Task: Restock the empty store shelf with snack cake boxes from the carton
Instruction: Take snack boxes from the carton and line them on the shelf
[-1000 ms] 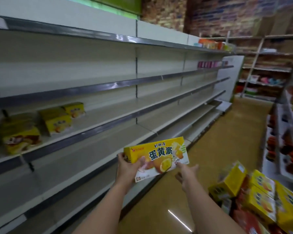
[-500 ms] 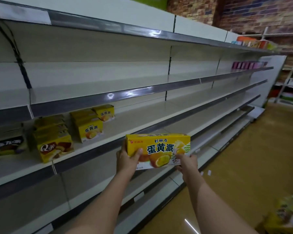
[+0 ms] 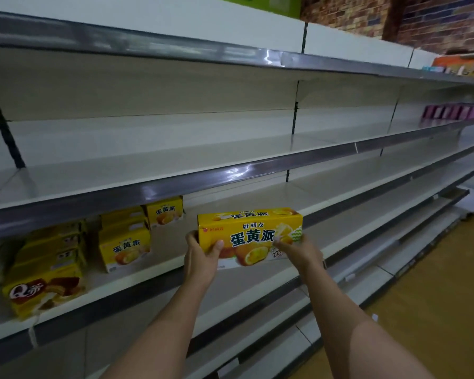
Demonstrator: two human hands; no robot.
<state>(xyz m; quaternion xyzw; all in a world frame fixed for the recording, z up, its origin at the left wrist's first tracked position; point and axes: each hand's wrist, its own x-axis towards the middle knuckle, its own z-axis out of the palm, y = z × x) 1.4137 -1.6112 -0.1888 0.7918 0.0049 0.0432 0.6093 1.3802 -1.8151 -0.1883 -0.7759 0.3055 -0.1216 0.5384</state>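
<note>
Yellow rectangular cardboard snack cake box [image 3: 249,236] held upright, print facing near, over the white metal shelf [image 3: 257,272]. Left hand [image 3: 201,257] grips its left end, thumb on the front; right hand [image 3: 298,251] pinches the lower right corner. Stacked yellow boxes [image 3: 124,246] stand well left on the same shelf.

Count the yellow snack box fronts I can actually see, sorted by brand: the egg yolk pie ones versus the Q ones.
Egg yolk pie fronts: 3 (held box, front shelf box, rear shelf box)
Q brand fronts: 1 (Q box)
Total: 4
Boxes stacked above and behind these are too blurred to count.
</note>
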